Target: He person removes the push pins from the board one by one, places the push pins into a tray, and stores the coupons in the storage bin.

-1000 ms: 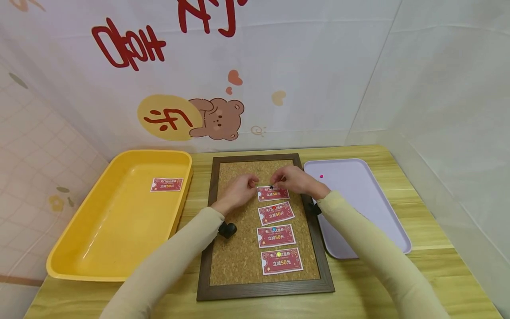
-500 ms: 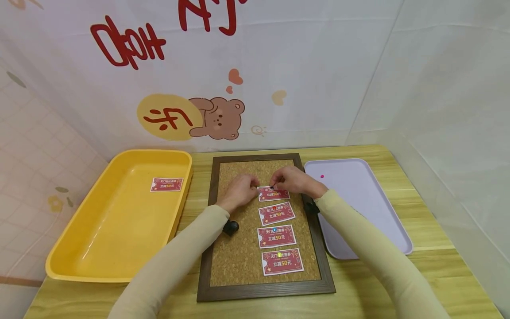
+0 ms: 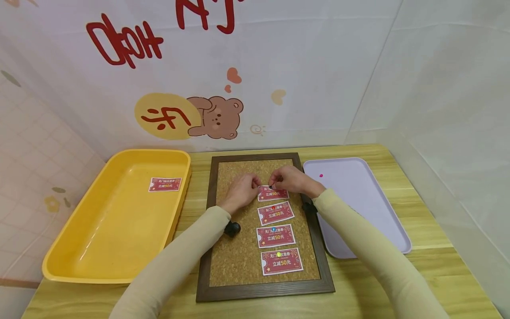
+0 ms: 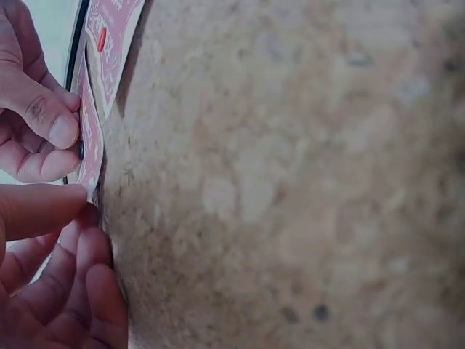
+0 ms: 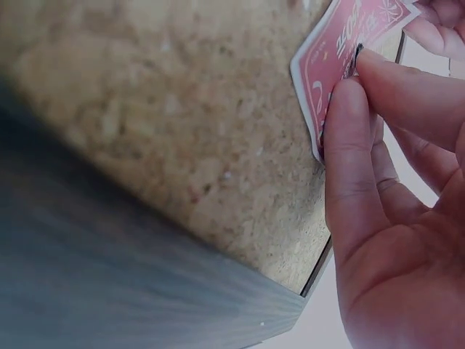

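Observation:
A red coupon with a white edge lies uppermost in a column of coupons on the framed corkboard. Its left corner is pinched between the thumb and a finger of my left hand, as the left wrist view also shows. My right hand holds a small black pushpin at the coupon's top edge, thumb and fingertips close around it. Those fingertips partly hide the pin. Below, more coupons carry a red pin, a blue pin and a yellow pin.
Left of the board stands a deep yellow tray with one coupon in it. To the right, a shallow lilac tray holds a pink pin; its near side is partly behind my right sleeve. A wall hanging rises behind the table.
My left hand has shifted slightly right and closer in at the top coupon's left corner. The right hand stays at the black pushpin with barely any movement.

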`<act>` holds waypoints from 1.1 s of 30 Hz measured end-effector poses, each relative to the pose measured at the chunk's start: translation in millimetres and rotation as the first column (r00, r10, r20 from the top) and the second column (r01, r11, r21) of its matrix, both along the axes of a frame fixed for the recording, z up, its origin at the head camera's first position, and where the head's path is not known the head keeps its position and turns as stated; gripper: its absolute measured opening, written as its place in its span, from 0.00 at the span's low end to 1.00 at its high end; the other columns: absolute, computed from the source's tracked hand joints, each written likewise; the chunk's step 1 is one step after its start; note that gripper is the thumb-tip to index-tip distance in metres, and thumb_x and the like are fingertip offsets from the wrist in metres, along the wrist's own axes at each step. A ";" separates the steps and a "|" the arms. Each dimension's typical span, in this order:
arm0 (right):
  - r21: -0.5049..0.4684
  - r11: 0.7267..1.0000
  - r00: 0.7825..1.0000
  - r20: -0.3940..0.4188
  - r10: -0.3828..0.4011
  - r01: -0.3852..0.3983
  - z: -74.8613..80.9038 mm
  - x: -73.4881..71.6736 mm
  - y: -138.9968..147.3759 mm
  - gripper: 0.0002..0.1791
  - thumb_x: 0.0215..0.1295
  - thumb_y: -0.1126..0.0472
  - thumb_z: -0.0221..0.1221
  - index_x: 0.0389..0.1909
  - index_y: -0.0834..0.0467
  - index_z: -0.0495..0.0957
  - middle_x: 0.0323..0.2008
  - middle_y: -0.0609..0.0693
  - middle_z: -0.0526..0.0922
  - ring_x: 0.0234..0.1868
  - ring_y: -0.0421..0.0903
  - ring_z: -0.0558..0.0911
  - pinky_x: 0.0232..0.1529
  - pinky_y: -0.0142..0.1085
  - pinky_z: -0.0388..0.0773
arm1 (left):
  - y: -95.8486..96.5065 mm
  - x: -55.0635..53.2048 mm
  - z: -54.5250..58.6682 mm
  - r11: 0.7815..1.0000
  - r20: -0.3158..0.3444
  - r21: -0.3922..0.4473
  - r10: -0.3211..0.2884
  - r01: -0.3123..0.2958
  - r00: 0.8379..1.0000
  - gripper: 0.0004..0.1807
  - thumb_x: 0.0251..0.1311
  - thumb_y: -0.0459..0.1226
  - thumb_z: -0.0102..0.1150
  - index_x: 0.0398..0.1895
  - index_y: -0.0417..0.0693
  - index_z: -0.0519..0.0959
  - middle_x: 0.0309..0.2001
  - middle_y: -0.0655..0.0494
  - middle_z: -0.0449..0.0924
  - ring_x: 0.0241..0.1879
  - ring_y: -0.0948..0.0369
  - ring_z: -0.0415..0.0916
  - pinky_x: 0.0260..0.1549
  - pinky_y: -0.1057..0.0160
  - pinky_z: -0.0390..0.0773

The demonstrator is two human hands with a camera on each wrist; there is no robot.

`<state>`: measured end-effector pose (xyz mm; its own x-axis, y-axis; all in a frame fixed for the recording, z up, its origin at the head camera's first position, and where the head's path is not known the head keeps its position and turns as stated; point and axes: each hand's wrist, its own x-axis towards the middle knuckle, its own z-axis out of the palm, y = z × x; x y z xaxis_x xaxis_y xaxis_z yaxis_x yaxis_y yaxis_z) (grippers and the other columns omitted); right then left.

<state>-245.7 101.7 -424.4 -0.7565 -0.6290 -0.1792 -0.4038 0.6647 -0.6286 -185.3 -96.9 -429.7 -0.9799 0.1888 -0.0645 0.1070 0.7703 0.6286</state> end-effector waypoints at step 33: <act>0.027 1.000 0.999 0.040 0.003 -0.004 -0.5 -2.0 -3.3 0.02 0.66 0.68 0.65 0.36 0.59 0.84 0.30 0.47 0.83 0.32 0.41 0.77 0.37 0.34 0.74 | -7.7 -2.8 -5.7 0.984 0.044 0.168 -0.057 0.049 0.997 0.07 0.67 0.31 0.64 0.41 0.44 0.90 0.46 0.51 0.88 0.50 0.54 0.79 0.56 0.50 0.75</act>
<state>-247.7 98.5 -425.0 -0.7462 -0.6260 -0.2265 -0.3807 0.6804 -0.6262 -188.2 -104.7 -435.4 -0.9646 0.2528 -0.0744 0.1117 0.6481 0.7533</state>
